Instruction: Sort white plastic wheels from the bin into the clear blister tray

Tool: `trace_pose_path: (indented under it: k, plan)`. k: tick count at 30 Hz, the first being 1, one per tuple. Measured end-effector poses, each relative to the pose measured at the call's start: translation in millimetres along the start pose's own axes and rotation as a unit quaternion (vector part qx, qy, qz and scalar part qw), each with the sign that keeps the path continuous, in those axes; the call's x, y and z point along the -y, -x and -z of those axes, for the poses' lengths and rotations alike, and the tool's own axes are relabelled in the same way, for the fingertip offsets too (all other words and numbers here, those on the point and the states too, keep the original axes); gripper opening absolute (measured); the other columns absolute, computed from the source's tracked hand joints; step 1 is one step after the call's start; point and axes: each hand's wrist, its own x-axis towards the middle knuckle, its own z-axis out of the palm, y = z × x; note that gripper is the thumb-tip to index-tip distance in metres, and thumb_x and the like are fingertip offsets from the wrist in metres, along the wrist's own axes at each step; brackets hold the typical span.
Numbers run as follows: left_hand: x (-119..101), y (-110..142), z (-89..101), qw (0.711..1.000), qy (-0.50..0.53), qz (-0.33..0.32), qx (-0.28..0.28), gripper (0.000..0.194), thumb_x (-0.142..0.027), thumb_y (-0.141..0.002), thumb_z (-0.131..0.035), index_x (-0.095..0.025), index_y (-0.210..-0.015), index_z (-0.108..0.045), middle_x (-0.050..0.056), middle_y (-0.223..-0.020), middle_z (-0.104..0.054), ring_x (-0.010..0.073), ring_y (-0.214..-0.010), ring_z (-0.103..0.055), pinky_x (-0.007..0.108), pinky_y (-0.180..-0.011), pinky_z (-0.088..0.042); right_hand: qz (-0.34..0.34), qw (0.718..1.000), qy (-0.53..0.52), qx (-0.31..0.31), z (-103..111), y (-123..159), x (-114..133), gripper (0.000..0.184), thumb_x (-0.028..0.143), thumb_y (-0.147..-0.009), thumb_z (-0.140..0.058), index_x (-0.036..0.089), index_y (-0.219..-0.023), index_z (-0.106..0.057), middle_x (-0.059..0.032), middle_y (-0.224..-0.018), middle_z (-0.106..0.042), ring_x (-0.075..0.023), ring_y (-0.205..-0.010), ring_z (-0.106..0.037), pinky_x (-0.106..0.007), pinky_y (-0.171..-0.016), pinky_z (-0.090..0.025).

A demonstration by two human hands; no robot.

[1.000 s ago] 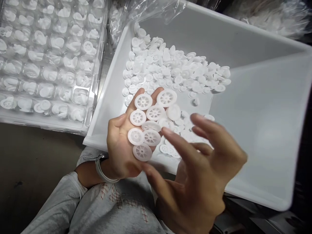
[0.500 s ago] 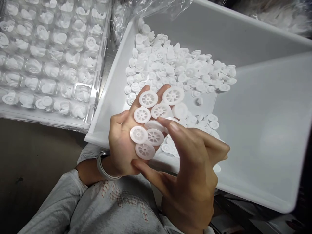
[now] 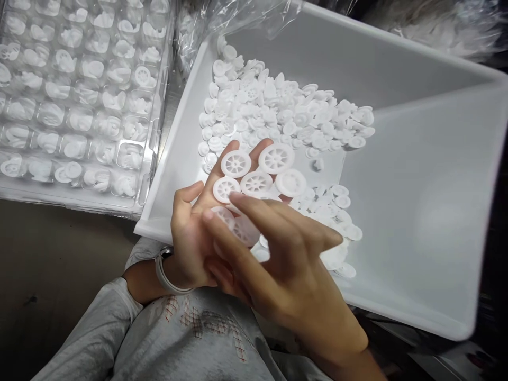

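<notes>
My left hand (image 3: 190, 233) lies palm up over the near corner of a white bin (image 3: 416, 211), with several white spoked plastic wheels (image 3: 254, 174) resting on its palm and fingers. My right hand (image 3: 286, 270) reaches across it from the right. Its thumb and forefinger touch the wheels lying nearest the wrist, and its fingers cover those wheels in part. I cannot make out whether it has a wheel pinched. A heap of the same white wheels (image 3: 278, 111) lies on the bin's floor beyond both hands.
A clear blister tray (image 3: 79, 95) with white parts in its pockets lies to the left on a dark table (image 3: 47, 264). Clear plastic bags (image 3: 238, 16) of parts lie behind the bin. My grey sleeve (image 3: 119, 328) and a watch band on my left wrist show at the bottom.
My right hand has come in from the right, lowered onto my left palm, and now covers the lower wheels. My left hand has stayed nearly still.
</notes>
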Motion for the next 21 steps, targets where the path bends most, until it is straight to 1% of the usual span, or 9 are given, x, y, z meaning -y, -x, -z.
trace_pose_path:
  k: [2,4,6,8,10,13,15,17,21]
  plan:
    - [0.7,-0.3,2.3,0.997,-0.037,0.019,-0.072,0.056,-0.057,-0.087,-0.031,-0.035,-0.136,-0.046,-0.002,-0.124,-0.063,0.0202,-0.137,-0.045,0.035,-0.116,-0.042,0.03,0.999,0.015,0.016,-1.0,-2.2,-2.3,0.043,0.034,-0.086,-0.063,0.01,-0.121,-0.059,-0.0169,-0.12,-0.063,-0.028,-0.108,-0.057,-0.039,-0.07,-0.051]
    - [3.3,-2.6,5.5,0.992,-0.057,0.026,-0.106,0.056,-0.061,-0.084,-0.036,-0.039,-0.135,-0.045,-0.003,-0.121,-0.063,0.0212,-0.137,-0.045,0.037,-0.116,-0.042,0.055,0.998,0.028,0.02,-2.8,-3.4,-3.4,0.036,0.035,-0.086,-0.063,0.014,-0.115,-0.063,-0.0127,-0.113,-0.067,-0.0265,-0.104,-0.06,-0.038,-0.068,-0.052]
    - [7.4,-6.1,10.5,0.991,-0.065,0.029,-0.11,0.055,-0.064,-0.082,-0.039,-0.042,-0.132,-0.046,-0.003,-0.118,-0.065,0.0223,-0.136,-0.046,0.039,-0.115,-0.043,0.073,0.997,0.033,0.019,-5.5,-3.7,-3.6,0.021,0.034,-0.086,-0.062,0.02,-0.102,-0.067,-0.0059,-0.103,-0.071,-0.0224,-0.095,-0.064,-0.036,-0.065,-0.053]
    - [12.0,-9.0,17.0,0.992,-0.068,0.025,-0.105,0.054,-0.067,-0.081,-0.041,-0.041,-0.128,-0.05,-0.001,-0.113,-0.067,0.0235,-0.134,-0.048,0.038,-0.111,-0.047,0.081,0.997,0.015,0.005,-8.7,-4.0,-3.2,0.014,0.033,-0.087,-0.06,0.021,-0.091,-0.067,-0.0027,-0.094,-0.071,-0.0189,-0.085,-0.064,-0.034,-0.061,-0.053]
    - [15.5,-10.0,23.6,0.993,-0.06,0.016,-0.1,0.054,-0.07,-0.08,-0.042,-0.039,-0.124,-0.053,0.001,-0.109,-0.068,0.0243,-0.132,-0.05,0.036,-0.107,-0.051,0.08,0.996,-0.016,-0.02,-11.8,-4.7,-2.9,0.016,0.031,-0.087,-0.059,0.018,-0.088,-0.067,-0.0041,-0.086,-0.07,-0.0179,-0.077,-0.062,-0.034,-0.061,-0.054]
    - [15.5,-8.0,26.9,0.994,-0.042,0.007,-0.105,0.053,-0.069,-0.081,-0.041,-0.038,-0.121,-0.055,0.002,-0.108,-0.068,0.0234,-0.13,-0.053,0.034,-0.103,-0.053,0.071,0.995,-0.052,-0.043,-15.1,-7.2,-3.8,0.01,0.023,-0.084,-0.059,0.017,-0.084,-0.066,-0.0057,-0.081,-0.068,-0.0193,-0.08,-0.061,-0.035,-0.068,-0.057]
    - [11.1,-5.6,22.2,0.996,-0.029,0.009,-0.083,0.051,-0.065,-0.083,-0.041,-0.037,-0.123,-0.054,0.002,-0.11,-0.068,0.0224,-0.13,-0.053,0.033,-0.104,-0.052,0.075,0.994,-0.069,-0.05,-16.6,-9.1,-4.9,0.007,0.018,-0.081,-0.06,0.018,-0.08,-0.066,-0.0059,-0.08,-0.067,-0.0194,-0.081,-0.06,-0.035,-0.069,-0.058]
    - [5.4,-3.8,13.6,0.999,-0.017,0.005,-0.041,0.05,-0.061,-0.085,-0.038,-0.038,-0.126,-0.053,0.002,-0.113,-0.068,0.022,-0.129,-0.053,0.035,-0.106,-0.051,0.084,0.99,-0.092,-0.061,-18.1,-10.6,-5.0,0.007,0.016,-0.079,-0.061,0.018,-0.074,-0.066,-0.0059,-0.074,-0.065,-0.0182,-0.074,-0.058,-0.033,-0.062,-0.057]
    - [0.1,-5.5,1.3,0.998,0.033,-0.025,0.048,0.047,-0.048,-0.091,-0.025,-0.033,-0.124,-0.054,0.001,-0.117,-0.066,0.0178,-0.116,-0.061,0.041,-0.101,-0.053,0.082,0.981,-0.147,-0.101,-18.4,-11.2,1.5,0.019,0.013,-0.078,-0.065,0.016,-0.06,-0.059,-0.0047,-0.059,-0.057,-0.0165,-0.061,-0.053,-0.031,-0.047,-0.045]
